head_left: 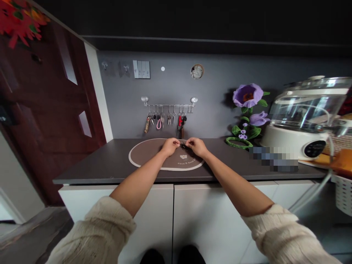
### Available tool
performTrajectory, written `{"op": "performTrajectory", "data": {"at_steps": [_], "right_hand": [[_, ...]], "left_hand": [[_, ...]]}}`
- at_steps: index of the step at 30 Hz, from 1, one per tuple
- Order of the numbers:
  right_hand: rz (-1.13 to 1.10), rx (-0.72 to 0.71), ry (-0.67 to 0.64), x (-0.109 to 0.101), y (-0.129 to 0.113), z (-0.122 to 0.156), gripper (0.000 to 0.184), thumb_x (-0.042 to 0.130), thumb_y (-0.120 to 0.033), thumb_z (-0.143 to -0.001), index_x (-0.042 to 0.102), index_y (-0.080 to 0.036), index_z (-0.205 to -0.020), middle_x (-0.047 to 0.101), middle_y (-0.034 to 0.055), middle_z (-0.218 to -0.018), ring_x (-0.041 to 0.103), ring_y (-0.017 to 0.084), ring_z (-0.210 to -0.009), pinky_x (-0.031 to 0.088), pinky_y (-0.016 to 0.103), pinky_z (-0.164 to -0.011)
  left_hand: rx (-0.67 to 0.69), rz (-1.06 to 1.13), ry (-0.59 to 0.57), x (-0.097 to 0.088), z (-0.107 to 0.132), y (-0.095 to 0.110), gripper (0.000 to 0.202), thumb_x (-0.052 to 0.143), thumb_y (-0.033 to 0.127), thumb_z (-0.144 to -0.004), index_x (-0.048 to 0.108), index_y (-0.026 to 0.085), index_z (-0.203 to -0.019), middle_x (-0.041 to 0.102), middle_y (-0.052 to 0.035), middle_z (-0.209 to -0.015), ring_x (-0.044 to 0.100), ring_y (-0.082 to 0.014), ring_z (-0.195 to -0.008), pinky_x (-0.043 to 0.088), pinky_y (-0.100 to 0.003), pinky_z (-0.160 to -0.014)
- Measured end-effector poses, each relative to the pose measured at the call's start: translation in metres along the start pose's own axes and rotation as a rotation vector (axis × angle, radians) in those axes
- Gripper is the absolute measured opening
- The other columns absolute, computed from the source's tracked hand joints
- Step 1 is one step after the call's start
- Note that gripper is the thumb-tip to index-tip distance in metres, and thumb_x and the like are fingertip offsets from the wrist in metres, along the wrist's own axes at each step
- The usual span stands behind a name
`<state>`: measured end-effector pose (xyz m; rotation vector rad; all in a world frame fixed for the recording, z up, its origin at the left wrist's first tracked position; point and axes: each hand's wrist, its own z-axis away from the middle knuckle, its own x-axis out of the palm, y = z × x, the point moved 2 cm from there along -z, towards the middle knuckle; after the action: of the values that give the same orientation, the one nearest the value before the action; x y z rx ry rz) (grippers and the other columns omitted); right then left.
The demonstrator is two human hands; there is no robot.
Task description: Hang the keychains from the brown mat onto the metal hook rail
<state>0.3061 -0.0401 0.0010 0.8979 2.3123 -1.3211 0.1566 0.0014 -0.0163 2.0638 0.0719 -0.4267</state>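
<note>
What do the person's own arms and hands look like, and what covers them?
The cream, textured-knit left sleeve and right sleeve are bunched in thick folds. The left hand and right hand are bare: no gloves, watch or bracelet shows.

The left forearm [140, 181] and right forearm [238, 179] stretch forward, converging. Left hand [170, 146] and right hand [197, 147] pinch, nearly meeting.

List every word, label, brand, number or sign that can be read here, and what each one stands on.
Nothing reads clearly enough to quote.
Mat: curved pale lettering, too small and blurred.
Decorated key tag: markings too small.
Wall switch panel: faint marks, too small.
Appliance's control panel: markings too blurred.
Dark item between the left hand and right hand: no lettering can be made out.
</note>
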Motion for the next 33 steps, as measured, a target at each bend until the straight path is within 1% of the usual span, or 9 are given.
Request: {"op": "performTrajectory", "data": {"at_steps": [3, 6, 10, 15, 18, 21, 27, 33], "right_hand": [[0.091, -0.063, -0.050, -0.0003, -0.0016, 0.0018, 0.005, 0.062, -0.016, -0.060, 0.063, -0.020, -0.056, 0.058, -0.0029, -0.055, 0.048, 0.010, -0.056, 0.035, 0.021, -0.060], [0.127, -0.099, -0.060, 0.0005, -0.0002, 0.0013, 0.007, 0.064, -0.015, -0.058, 0.064, -0.021, -0.054, 0.061, -0.0022, -0.058, 0.050, 0.011, -0.058, 0.035, 0.021, -0.062], [0.163, -0.091, -0.061, 0.0020, 0.0041, -0.0004, 0.008, 0.064, -0.016, -0.059, 0.066, -0.022, -0.055, 0.062, -0.0022, -0.057, 0.049, 0.011, -0.057, 0.036, 0.021, -0.062], [0.230, -0.129, -0.087, 0.0037, 0.0068, -0.0013, 0.009, 0.061, -0.018, -0.063, 0.067, -0.023, -0.060, 0.062, -0.0009, -0.063, 0.050, 0.012, -0.061, 0.035, 0.021, -0.064], [0.287, -0.149, -0.108, 0.0045, 0.0058, -0.0012, 0.010, 0.060, -0.018, -0.065, 0.068, -0.023, -0.063, 0.061, 0.0008, -0.068, 0.050, 0.013, -0.065, 0.035, 0.021, -0.066], [0.291, -0.117, -0.109, 0.0042, 0.0032, -0.0003, 0.009, 0.060, -0.018, -0.065, 0.067, -0.022, -0.063, 0.059, 0.0019, -0.070, 0.049, 0.013, -0.068, 0.035, 0.020, -0.068], [0.355, -0.137, -0.136, 0.0056, 0.0003, -0.0001, 0.009, 0.058, -0.018, -0.067, 0.067, -0.020, -0.067, 0.056, 0.0030, -0.070, 0.047, 0.013, -0.066, 0.034, 0.021, -0.066], [0.410, -0.160, -0.174, 0.0062, 0.0012, -0.0015, 0.011, 0.057, -0.020, -0.067, 0.067, -0.018, -0.072, 0.058, 0.0032, -0.072, 0.049, 0.012, -0.068, 0.035, 0.020, -0.066]], "left_hand": [[-0.018, -0.010, 0.010, 0.0001, -0.0012, -0.0017, 0.007, 0.056, 0.009, -0.063, 0.061, 0.012, -0.067, 0.057, -0.0009, -0.062, 0.047, -0.0094, -0.058, 0.039, -0.025, -0.064], [-0.013, -0.007, 0.016, 0.0000, -0.0020, -0.0032, 0.007, 0.058, 0.010, -0.062, 0.061, 0.013, -0.067, 0.058, -0.0009, -0.062, 0.048, -0.0098, -0.059, 0.039, -0.025, -0.065], [-0.009, -0.021, 0.012, -0.0003, -0.0028, -0.0048, 0.007, 0.060, 0.013, -0.062, 0.062, 0.013, -0.068, 0.058, -0.0009, -0.063, 0.049, -0.0103, -0.060, 0.039, -0.026, -0.066], [-0.022, -0.023, 0.005, -0.0007, -0.0034, -0.0055, 0.008, 0.057, 0.010, -0.064, 0.062, 0.012, -0.070, 0.058, -0.0014, -0.064, 0.049, -0.0099, -0.060, 0.039, -0.025, -0.065], [-0.035, 0.001, 0.013, -0.0010, -0.0034, -0.0062, 0.008, 0.056, 0.009, -0.064, 0.061, 0.012, -0.069, 0.058, -0.0013, -0.065, 0.049, -0.0096, -0.060, 0.039, -0.024, -0.065], [-0.043, 0.020, 0.021, -0.0013, -0.0030, -0.0064, 0.008, 0.055, 0.008, -0.065, 0.061, 0.012, -0.069, 0.058, -0.0013, -0.064, 0.049, -0.0094, -0.060, 0.039, -0.024, -0.065], [-0.063, 0.054, 0.036, -0.0020, -0.0009, -0.0035, 0.007, 0.056, 0.007, -0.065, 0.060, 0.012, -0.068, 0.057, -0.0009, -0.063, 0.049, -0.0094, -0.061, 0.039, -0.025, -0.067], [-0.060, 0.054, 0.015, -0.0024, 0.0001, -0.0014, 0.009, 0.055, 0.007, -0.065, 0.061, 0.012, -0.071, 0.058, -0.0009, -0.065, 0.048, -0.0086, -0.061, 0.039, -0.024, -0.067]]}}
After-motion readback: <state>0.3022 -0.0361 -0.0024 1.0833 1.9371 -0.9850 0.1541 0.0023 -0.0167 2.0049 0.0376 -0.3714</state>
